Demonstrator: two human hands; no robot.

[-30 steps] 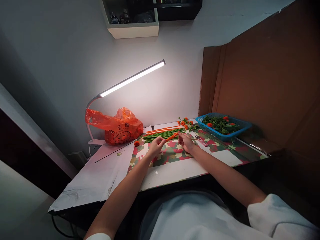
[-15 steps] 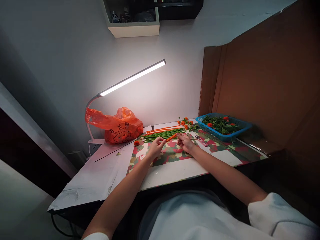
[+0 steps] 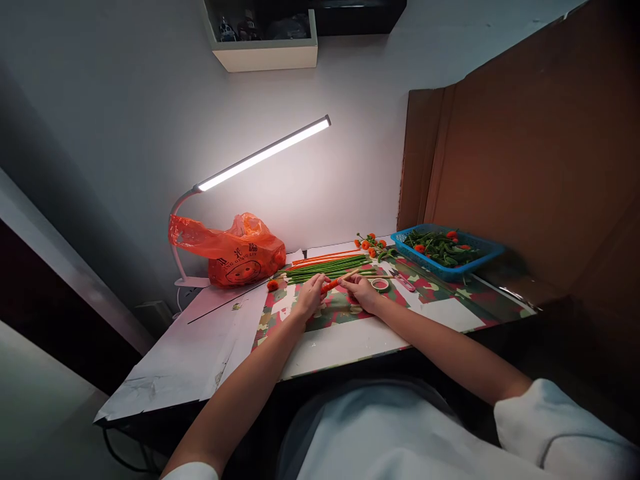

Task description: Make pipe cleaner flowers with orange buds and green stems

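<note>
Between my hands is an orange pipe cleaner, with a thin light-brown stick slanting up and right from it. My left hand has its fingertips closed on the pipe cleaner's left part. My right hand pinches at its right end, where it meets the stick. How the two are joined under my fingers is hidden. Just beyond my hands lies a row of green stems. A roll of pale tape sits beside my right hand, and pink-handled scissors rest further right.
An orange plastic bag stands at the left by a lit desk lamp. Orange flowers and a blue basket of greenery are at the back right. An orange pompom flower lies left; cardboard walls the right side.
The coiled orange piece that spanned the gap between my hands now shows as a shorter, straighter length. My right hand has moved slightly left and down, uncovering the tape roll; the stick now shows.
</note>
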